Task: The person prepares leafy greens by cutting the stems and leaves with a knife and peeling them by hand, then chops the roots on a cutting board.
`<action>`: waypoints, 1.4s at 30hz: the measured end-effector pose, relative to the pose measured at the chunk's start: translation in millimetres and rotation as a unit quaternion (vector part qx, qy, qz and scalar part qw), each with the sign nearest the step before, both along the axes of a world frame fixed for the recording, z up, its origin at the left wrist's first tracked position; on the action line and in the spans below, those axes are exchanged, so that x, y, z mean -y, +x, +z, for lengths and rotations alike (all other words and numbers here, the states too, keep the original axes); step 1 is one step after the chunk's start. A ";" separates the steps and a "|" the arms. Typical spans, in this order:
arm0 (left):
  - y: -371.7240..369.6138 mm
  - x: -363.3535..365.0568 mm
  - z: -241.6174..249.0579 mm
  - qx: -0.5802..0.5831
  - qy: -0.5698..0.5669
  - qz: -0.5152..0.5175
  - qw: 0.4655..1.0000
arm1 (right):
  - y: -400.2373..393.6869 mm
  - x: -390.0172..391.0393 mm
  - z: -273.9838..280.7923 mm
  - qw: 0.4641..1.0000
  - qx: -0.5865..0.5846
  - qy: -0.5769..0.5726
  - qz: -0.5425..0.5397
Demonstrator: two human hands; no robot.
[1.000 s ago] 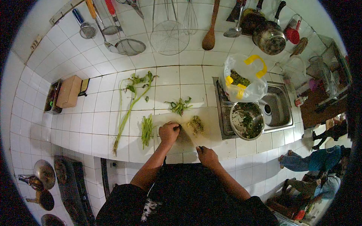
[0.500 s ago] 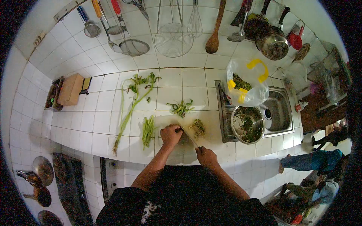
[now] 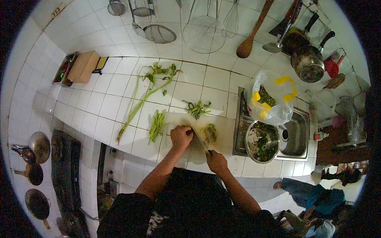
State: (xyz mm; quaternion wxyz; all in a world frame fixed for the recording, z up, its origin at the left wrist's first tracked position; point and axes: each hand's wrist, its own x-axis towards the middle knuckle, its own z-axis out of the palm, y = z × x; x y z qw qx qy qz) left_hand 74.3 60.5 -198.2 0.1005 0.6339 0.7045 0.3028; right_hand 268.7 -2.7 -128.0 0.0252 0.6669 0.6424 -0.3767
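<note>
My right hand (image 3: pixel 217 161) is closed around the handle of a kitchen knife (image 3: pixel 199 137), its blade slanting up and left over a pale cutting board (image 3: pixel 226 131). My left hand (image 3: pixel 181 137) is curled beside the blade on the board. Whatever its fingers hold is hidden, apart from a small dark bit at the fingertips. Right of the blade lies a heap of finely chopped greens (image 3: pixel 209 133). Loose leaves (image 3: pixel 197 108) rest at the board's far edge. Left of the board are cut green stalks (image 3: pixel 157 126) and long leafy stems (image 3: pixel 143 97).
A steel bowl of chopped greens (image 3: pixel 249 143) stands by the sink (image 3: pixel 302 137). Behind it is a plastic bag with yellow handles (image 3: pixel 274 113). Utensils such as a wooden spoon (image 3: pixel 245 47) hang on the wall. Other people (image 3: pixel 317 198) are at lower right.
The view has tilted and shifted, so the counter appears rotated. Both hands stay at the board, with the knife still beside my left hand.
</note>
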 end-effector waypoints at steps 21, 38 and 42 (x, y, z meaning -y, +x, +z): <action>-4.8 5.3 -12.5 0.047 -0.013 -0.011 0.999 | 47.1 -6.6 -4.5 0.996 -0.053 -0.010 0.077; -11.2 2.0 -15.3 0.054 -0.045 -0.011 0.998 | 26.1 -5.7 -13.5 0.995 -0.061 0.028 0.078; -14.9 0.7 -17.8 0.066 -0.041 -0.028 0.997 | 29.3 -1.3 -1.3 0.996 -0.044 0.018 0.080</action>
